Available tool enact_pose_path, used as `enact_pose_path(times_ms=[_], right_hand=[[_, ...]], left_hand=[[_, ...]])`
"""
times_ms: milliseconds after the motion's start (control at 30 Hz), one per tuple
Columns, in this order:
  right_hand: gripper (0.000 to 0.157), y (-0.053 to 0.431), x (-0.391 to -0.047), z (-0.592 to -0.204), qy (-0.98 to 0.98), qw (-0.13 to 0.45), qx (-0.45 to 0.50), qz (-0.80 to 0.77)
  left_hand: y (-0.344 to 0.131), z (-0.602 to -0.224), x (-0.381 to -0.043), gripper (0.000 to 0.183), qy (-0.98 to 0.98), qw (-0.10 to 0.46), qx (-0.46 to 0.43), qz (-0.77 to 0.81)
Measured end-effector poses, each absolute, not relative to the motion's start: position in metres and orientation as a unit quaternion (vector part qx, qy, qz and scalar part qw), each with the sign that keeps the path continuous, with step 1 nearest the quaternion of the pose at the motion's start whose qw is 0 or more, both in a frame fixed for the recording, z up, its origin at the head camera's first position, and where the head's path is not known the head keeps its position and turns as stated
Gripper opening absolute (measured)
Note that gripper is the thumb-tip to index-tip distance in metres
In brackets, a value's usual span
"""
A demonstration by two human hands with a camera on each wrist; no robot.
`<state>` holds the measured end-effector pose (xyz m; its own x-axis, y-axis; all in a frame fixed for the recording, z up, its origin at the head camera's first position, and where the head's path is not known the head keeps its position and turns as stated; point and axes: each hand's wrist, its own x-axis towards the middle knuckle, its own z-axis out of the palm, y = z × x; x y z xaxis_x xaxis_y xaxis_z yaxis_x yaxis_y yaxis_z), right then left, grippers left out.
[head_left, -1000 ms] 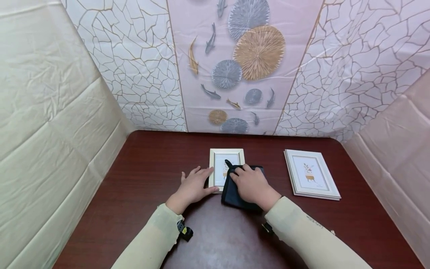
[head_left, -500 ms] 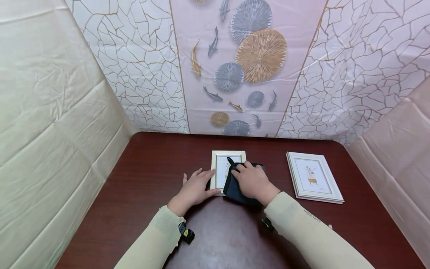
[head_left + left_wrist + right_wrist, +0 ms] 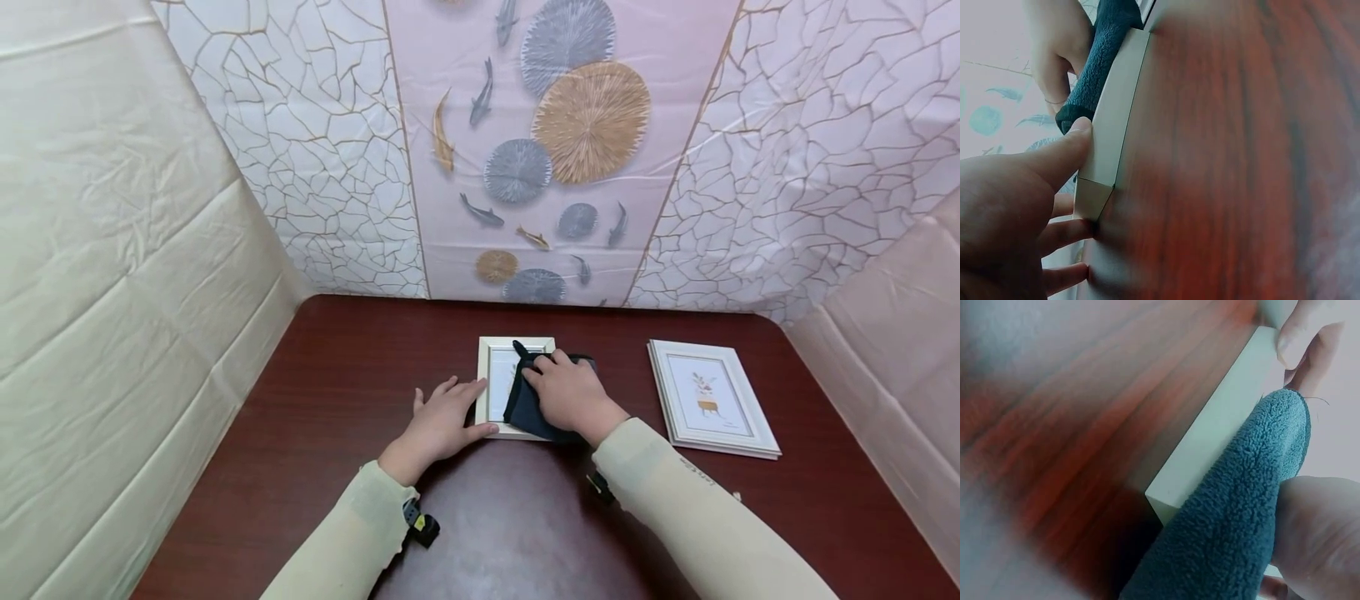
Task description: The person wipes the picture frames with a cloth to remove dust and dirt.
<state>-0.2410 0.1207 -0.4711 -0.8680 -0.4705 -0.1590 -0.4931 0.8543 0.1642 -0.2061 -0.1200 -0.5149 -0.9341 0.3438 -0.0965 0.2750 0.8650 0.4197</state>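
A cream picture frame lies flat on the table before me, its picture partly hidden. My left hand rests at its near left corner, fingers spread and fairly straight. The thumb touches the near edge and the fingertips touch the left side. Over the frame's right part, my right hand grips a dark blue-grey towel with bent fingers and presses it onto the frame. A black loop sticks up at the towel's far left corner. In the right wrist view the fluffy towel hangs over the near edge of the frame.
At the right of the dark red wooden table lies a stack of white picture frames, the top one showing a plant in an orange pot. Fabric walls close off the back and both sides.
The right hand and towel have moved slightly away from me over the picture frame, covering more of its upper right. The left hand stays at the corner. The head view has shifted a little.
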Motion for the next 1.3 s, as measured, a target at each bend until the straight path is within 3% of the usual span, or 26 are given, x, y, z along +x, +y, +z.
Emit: enact_pose_path(times_ms=[1300], right_hand=[[0.054, 0.119, -0.275, -0.471, 0.962, 0.077, -0.246, 0.089]], left_hand=[[-0.120, -0.516, -0.206, 0.083, 0.964, 0.074, 0.161, 0.197]])
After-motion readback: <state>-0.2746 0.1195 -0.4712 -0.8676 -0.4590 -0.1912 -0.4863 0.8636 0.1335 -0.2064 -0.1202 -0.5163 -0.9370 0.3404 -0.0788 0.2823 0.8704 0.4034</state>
